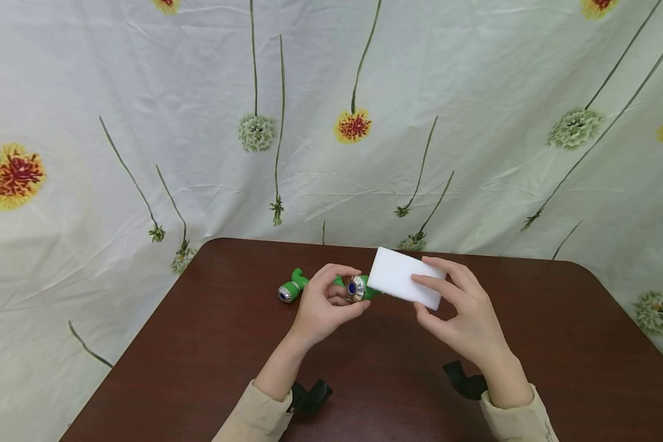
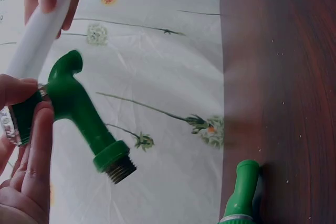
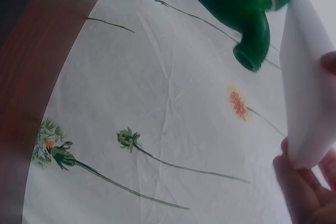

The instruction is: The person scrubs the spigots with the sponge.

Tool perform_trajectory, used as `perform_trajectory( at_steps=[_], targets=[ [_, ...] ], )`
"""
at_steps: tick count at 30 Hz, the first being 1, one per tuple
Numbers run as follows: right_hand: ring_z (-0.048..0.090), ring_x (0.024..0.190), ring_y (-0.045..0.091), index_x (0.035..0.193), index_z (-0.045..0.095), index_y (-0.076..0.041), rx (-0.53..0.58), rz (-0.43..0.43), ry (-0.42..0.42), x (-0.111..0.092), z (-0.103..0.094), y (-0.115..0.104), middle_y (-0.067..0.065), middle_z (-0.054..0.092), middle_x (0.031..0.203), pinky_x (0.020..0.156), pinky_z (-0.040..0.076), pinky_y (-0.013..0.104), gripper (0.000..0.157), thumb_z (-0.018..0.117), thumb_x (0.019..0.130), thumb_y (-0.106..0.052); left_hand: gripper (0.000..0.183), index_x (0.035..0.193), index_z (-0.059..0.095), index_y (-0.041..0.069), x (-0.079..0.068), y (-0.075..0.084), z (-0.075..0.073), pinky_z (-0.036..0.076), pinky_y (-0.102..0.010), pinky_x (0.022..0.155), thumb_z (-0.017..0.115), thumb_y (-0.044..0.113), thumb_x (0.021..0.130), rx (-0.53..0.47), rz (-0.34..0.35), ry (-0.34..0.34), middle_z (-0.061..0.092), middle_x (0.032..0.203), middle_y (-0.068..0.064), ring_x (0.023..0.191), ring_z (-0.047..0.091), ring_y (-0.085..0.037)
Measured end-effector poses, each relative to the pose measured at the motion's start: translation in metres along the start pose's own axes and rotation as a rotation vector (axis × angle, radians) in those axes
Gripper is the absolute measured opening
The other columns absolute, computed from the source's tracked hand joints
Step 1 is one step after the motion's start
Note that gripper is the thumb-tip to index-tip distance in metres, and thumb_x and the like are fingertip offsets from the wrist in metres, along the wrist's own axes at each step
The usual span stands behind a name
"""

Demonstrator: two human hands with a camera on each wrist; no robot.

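My left hand (image 1: 316, 310) grips a green plastic tap (image 1: 359, 287) by its silver-ringed handle, which has a blue centre. The left wrist view shows this tap (image 2: 79, 100) held off the table, its curved spout up and its threaded end slanting down. Between thumb and fingers, my right hand (image 1: 469, 313) holds a white sponge block (image 1: 400, 276). One end of the sponge (image 3: 310, 87) meets the tap near its handle; fingers partly hide the contact. A second green tap (image 1: 293, 286) lies on the table beyond my left hand.
The dark reddish-brown table (image 1: 243, 356) has rounded far corners. Behind it hangs a white cloth (image 1: 320, 178) printed with flowers. Black curved pieces (image 1: 312, 396) show beside both wrists.
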State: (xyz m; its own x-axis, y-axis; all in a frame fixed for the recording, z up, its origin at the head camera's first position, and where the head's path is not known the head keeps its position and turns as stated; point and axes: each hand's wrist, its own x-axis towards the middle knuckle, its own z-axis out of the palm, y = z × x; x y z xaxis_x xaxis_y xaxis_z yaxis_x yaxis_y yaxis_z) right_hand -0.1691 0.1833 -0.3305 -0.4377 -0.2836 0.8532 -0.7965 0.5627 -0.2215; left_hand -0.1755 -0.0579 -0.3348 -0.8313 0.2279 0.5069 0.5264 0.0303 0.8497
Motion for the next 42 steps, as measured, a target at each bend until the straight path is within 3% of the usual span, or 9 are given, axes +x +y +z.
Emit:
perform_trajectory(
  at_steps=[7,15,21,24,29,33,38,42],
  targets=[
    [0.054,0.103,0.029,0.099,0.073,-0.009,-0.077,0.017,0.059,0.000,0.004,-0.003,0.012,0.060,0.117,0.078,0.042,0.026,0.030,0.058,0.081,-0.027,0.040,0.101,0.062,-0.007,-0.001,0.002,0.002,0.057,-0.032,0.062,0.079,-0.011,0.065,0.012,0.034,0.104,0.052,0.090,-0.014,0.063,0.060,-0.016],
    [0.055,0.100,0.030,0.099,0.073,-0.009,-0.153,0.053,0.105,-0.001,0.004,-0.005,0.011,0.061,0.115,0.070,0.041,0.026,0.030,0.058,0.080,-0.027,0.039,0.097,0.060,-0.007,0.000,0.000,0.004,0.055,-0.028,0.059,0.080,-0.011,0.063,0.006,0.070,0.160,0.054,0.090,-0.015,0.063,0.061,-0.015],
    [0.055,0.100,0.031,0.100,0.073,-0.009,-0.126,-0.013,0.052,0.000,0.007,-0.009,0.013,0.060,0.114,0.075,0.046,0.033,0.029,0.058,0.083,-0.027,0.038,0.094,0.059,-0.008,0.000,0.000,0.005,0.055,-0.028,0.059,0.080,-0.013,0.062,-0.002,0.086,0.176,0.055,0.090,-0.015,0.062,0.062,-0.014],
    [0.055,0.100,0.032,0.099,0.073,-0.009,-0.175,-0.024,0.046,0.000,0.007,-0.008,0.014,0.060,0.114,0.071,0.049,0.039,0.028,0.058,0.081,-0.024,0.037,0.092,0.058,-0.007,0.000,0.000,0.005,0.056,-0.028,0.059,0.080,-0.012,0.063,0.003,0.091,0.175,0.055,0.089,-0.015,0.062,0.062,-0.015],
    [0.054,0.099,0.037,0.100,0.073,-0.006,-0.272,0.026,0.146,-0.001,0.005,-0.006,0.017,0.060,0.116,0.066,0.048,0.044,0.029,0.059,0.078,-0.020,0.038,0.092,0.057,-0.006,0.001,-0.012,0.005,0.056,-0.029,0.058,0.080,-0.012,0.063,-0.001,0.093,0.180,0.056,0.090,-0.016,0.062,0.064,-0.016],
    [0.054,0.098,0.037,0.102,0.072,-0.006,-0.232,0.057,0.218,0.000,0.006,-0.006,0.017,0.060,0.117,0.068,0.044,0.039,0.031,0.060,0.080,-0.024,0.040,0.092,0.055,-0.004,0.002,-0.026,0.004,0.055,-0.027,0.057,0.080,-0.013,0.062,-0.024,0.065,0.191,0.059,0.091,-0.015,0.061,0.063,-0.013],
    [0.056,0.101,0.033,0.102,0.072,-0.009,-0.138,0.019,0.119,-0.001,0.009,-0.006,0.014,0.060,0.117,0.072,0.045,0.031,0.032,0.060,0.084,-0.032,0.038,0.090,0.054,-0.006,0.003,-0.027,0.004,0.055,-0.028,0.056,0.080,-0.014,0.063,-0.030,0.097,0.186,0.060,0.090,-0.018,0.060,0.062,-0.012],
    [0.055,0.103,0.031,0.103,0.071,-0.010,-0.147,0.088,0.081,-0.003,0.008,-0.004,0.012,0.059,0.118,0.072,0.045,0.030,0.028,0.068,0.079,-0.024,0.037,0.091,0.053,-0.007,0.003,-0.026,0.004,0.055,-0.028,0.056,0.078,-0.014,0.065,-0.030,0.118,0.183,0.060,0.090,-0.019,0.061,0.062,-0.011]
  ],
)
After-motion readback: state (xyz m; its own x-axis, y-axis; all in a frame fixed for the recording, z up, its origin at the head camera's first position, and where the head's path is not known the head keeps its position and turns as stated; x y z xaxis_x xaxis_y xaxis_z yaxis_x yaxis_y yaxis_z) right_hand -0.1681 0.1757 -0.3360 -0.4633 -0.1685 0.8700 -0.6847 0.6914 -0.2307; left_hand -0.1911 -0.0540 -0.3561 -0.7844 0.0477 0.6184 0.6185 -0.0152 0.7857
